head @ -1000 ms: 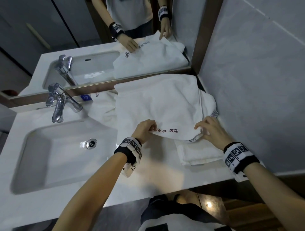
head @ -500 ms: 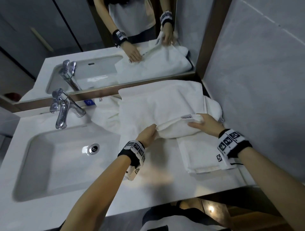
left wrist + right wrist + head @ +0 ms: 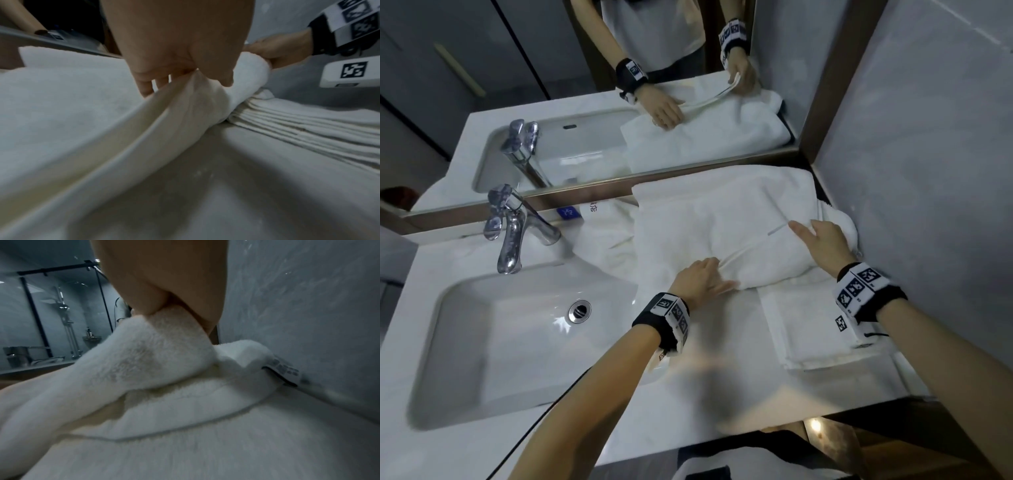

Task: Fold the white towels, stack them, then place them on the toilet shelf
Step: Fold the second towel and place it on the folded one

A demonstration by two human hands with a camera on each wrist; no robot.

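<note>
Both hands have carried the white towel (image 3: 722,219) edge farther back; the left hand (image 3: 700,279) and right hand (image 3: 822,240) each pinch it.

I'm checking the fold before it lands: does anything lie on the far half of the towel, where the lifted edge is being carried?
Nothing visible does. The left hand and right hand pinch the near edge of the towel, and the surface ahead, up to the mirror, is bare cloth. The folded towel lies nearer, partly under it.
</note>
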